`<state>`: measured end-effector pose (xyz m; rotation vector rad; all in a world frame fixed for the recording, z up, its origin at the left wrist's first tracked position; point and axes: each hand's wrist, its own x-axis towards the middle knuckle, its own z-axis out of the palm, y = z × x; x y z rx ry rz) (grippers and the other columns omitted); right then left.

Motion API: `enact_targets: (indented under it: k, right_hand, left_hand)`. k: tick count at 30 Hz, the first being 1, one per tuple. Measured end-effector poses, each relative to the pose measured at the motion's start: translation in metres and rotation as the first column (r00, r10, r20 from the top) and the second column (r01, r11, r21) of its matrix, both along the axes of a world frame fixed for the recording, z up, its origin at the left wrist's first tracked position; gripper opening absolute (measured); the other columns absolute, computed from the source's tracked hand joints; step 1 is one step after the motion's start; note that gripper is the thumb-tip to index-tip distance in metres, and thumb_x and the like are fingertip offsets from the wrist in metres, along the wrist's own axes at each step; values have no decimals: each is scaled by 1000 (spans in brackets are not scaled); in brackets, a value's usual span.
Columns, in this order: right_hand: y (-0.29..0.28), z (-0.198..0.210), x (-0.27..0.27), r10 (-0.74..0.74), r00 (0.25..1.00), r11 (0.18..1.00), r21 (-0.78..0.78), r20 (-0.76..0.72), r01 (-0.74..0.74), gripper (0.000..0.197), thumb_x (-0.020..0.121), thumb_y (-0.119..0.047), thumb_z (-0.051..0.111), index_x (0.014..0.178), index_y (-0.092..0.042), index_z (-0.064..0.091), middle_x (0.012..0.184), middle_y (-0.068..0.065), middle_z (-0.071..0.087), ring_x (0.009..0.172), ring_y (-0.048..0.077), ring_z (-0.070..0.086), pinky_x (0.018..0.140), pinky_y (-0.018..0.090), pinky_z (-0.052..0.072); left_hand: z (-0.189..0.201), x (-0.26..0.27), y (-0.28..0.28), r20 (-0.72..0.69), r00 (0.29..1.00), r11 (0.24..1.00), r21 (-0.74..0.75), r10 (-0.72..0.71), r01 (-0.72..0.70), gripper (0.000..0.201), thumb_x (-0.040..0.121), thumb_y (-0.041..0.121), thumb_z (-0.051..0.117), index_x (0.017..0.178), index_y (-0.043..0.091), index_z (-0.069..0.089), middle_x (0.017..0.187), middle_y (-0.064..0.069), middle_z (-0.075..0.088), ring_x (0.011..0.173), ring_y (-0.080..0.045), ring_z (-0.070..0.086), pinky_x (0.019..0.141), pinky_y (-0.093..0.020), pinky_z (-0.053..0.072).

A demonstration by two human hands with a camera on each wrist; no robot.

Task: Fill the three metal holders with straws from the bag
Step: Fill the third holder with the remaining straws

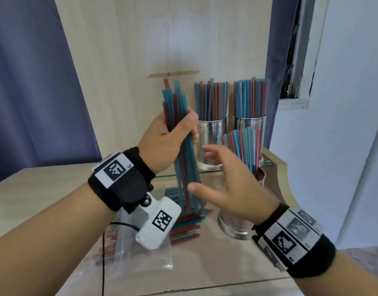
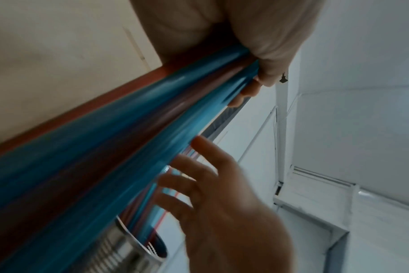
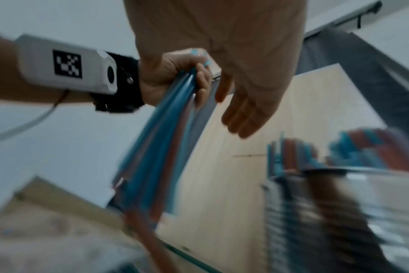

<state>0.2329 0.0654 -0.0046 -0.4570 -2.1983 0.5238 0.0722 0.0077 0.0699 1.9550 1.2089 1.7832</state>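
My left hand (image 1: pixel 183 129) grips an upright bundle of blue and red straws (image 1: pixel 175 99), whose lower ends reach down to a loose straw pile (image 1: pixel 183 221) on the table. My right hand (image 1: pixel 213 167) hovers open just right of the bundle, fingers spread and holding nothing. Behind it stands the nearest metal holder (image 1: pixel 233 223) with straws (image 1: pixel 243 144) in it. Two more holders (image 1: pixel 211 133) (image 1: pixel 250 122) stand at the back, packed with straws. In the left wrist view the bundle (image 2: pixel 105 157) runs past the open right hand (image 2: pixel 222 194). The right wrist view shows the left hand (image 3: pixel 175 77) around the bundle (image 3: pixel 161 147).
A clear plastic bag (image 1: pixel 130 248) with a few straws lies on the wooden table (image 1: pixel 34 189) under my left wrist. The back holders stand on a raised glass shelf (image 1: pixel 205 171) against a wooden panel (image 1: pixel 141 50). A white wall (image 1: pixel 344 146) is at the right.
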Motion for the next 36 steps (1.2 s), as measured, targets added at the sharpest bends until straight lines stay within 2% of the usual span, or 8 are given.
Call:
enact_targets:
  k: [5, 8, 12, 15, 18, 20, 28, 36]
  right_hand:
    - [-23, -6, -35, 25, 982, 991, -123, -189, -49, 34, 84, -31, 74, 106, -25, 48, 79, -12, 50, 66, 1, 51, 58, 15, 42]
    - [-27, -16, -40, 6, 966, 980, -192, -260, -58, 16, 89, -22, 66, 94, -21, 51, 67, -6, 46, 54, 8, 45, 50, 24, 41]
    - [-13, -17, -29, -41, 955, 962, -269, -293, -41, 15, 92, -20, 64, 95, -30, 53, 65, -8, 61, 53, 14, 57, 50, 26, 50]
    - [4, -17, -14, -77, 948, 960, -280, -309, -13, 21, 93, -16, 64, 89, -32, 50, 58, -22, 59, 50, 1, 54, 50, 11, 43]
    - [15, -20, -3, -108, 944, 950, -314, -312, 5, 12, 93, -18, 65, 92, -24, 54, 60, -8, 56, 51, 7, 54, 51, 16, 43]
    - [19, -22, 3, -124, 941, 945, -327, -316, 14, 11, 93, -20, 65, 93, -25, 55, 67, -3, 57, 59, 15, 56, 57, 22, 46]
    - [22, -29, 25, -94, 937, 938, -345, -336, -30, 8, 92, -12, 63, 94, -17, 58, 58, -8, 53, 52, 7, 54, 51, 18, 47]
    - [27, -39, 30, -101, 943, 935, -353, -317, -18, 19, 91, -15, 66, 91, -32, 58, 67, -12, 59, 59, 7, 57, 58, 21, 51]
  left_hand:
    - [-6, 12, -7, 136, 987, 996, -15, -87, 89, 25, 84, 49, 52, 65, 37, 62, 69, 9, 52, 77, -19, 46, 81, -38, 38]
    - [-10, 7, -10, 58, 992, 993, -36, -114, 116, 26, 81, 62, 58, 74, 38, 66, 83, 5, 59, 82, -12, 52, 81, -33, 41]
    - [-27, -18, -1, 38, 999, 957, -287, -32, 42, 97, 52, 99, 37, 115, 27, 57, 107, 8, 65, 100, -11, 56, 87, -31, 45]
    - [-64, -34, 11, -183, 967, 820, -517, 176, -247, 71, 77, 83, 28, 109, 27, 56, 110, 7, 65, 105, -12, 58, 98, -37, 45]
    - [-113, -38, 25, -632, 770, 643, -556, 84, -527, 41, 87, 58, 57, 104, 21, 60, 103, 4, 66, 98, -15, 61, 87, -29, 48]
    - [-136, -27, 33, -751, 660, 612, -525, -6, -591, 31, 86, 50, 64, 95, 20, 67, 94, 3, 67, 89, -17, 63, 76, -24, 47]
    - [-177, 16, 64, -824, 548, 517, -535, -144, -668, 38, 77, 53, 67, 67, 20, 51, 80, 0, 60, 76, -25, 62, 69, -31, 53]
    - [-152, -3, 62, -870, 487, 446, -467, -77, -764, 29, 88, 34, 61, 87, 6, 63, 92, -15, 67, 88, -31, 66, 68, -32, 50]
